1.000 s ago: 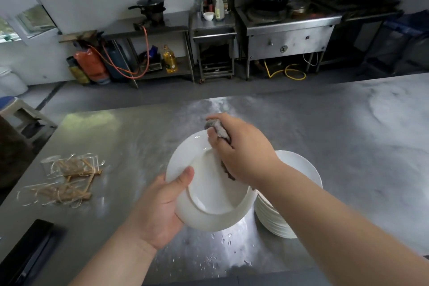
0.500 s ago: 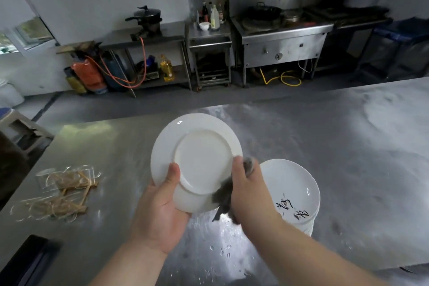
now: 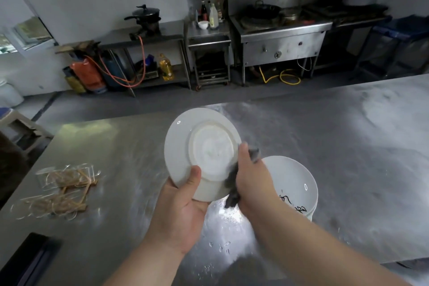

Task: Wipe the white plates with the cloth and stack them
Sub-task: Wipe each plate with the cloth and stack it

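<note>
Both hands [image 3: 183,204] hold one plate [image 3: 183,151], cloth [image 3: 232,181] against its rim.

The plate [image 3: 202,146] looks like glazed white ceramic, smooth and glossy, with 1 bright glint near its rim; the foot ring seems duller. The stack [image 3: 290,181] has the same shiny glaze. The cloth [image 3: 232,193] is grey, limp, matt fabric. The worktop [image 3: 348,158] is brushed metal with a dull sheen, cloudy smears and water drops. Shiny clear plastic wrap [image 3: 46,176] holds thin wood-coloured sticks [image 3: 67,193]. The stove [image 3: 283,39] is dull steel.
</note>
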`<action>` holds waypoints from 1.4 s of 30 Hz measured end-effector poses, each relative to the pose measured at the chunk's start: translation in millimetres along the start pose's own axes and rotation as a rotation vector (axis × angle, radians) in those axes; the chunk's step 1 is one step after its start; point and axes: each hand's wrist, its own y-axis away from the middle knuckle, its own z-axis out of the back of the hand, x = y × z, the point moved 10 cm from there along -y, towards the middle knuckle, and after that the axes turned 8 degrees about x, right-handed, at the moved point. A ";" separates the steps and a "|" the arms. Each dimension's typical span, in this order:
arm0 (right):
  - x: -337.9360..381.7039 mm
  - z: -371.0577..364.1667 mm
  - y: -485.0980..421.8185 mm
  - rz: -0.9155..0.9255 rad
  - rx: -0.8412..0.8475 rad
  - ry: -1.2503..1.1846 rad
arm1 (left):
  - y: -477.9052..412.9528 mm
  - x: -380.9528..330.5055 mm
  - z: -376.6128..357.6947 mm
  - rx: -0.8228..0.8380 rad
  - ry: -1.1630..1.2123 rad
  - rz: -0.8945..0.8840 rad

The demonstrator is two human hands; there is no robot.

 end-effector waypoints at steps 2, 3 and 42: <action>54.5 5.4 -6.8 0.238 0.023 0.177 | -1.0 -9.1 4.9 0.025 0.050 0.015; 78.6 2.2 -6.9 0.346 0.064 0.295 | -2.2 -15.2 10.4 0.019 0.074 0.029; -22.5 -77.3 31.9 0.454 0.096 0.689 | -12.3 21.7 68.0 -0.284 0.227 0.315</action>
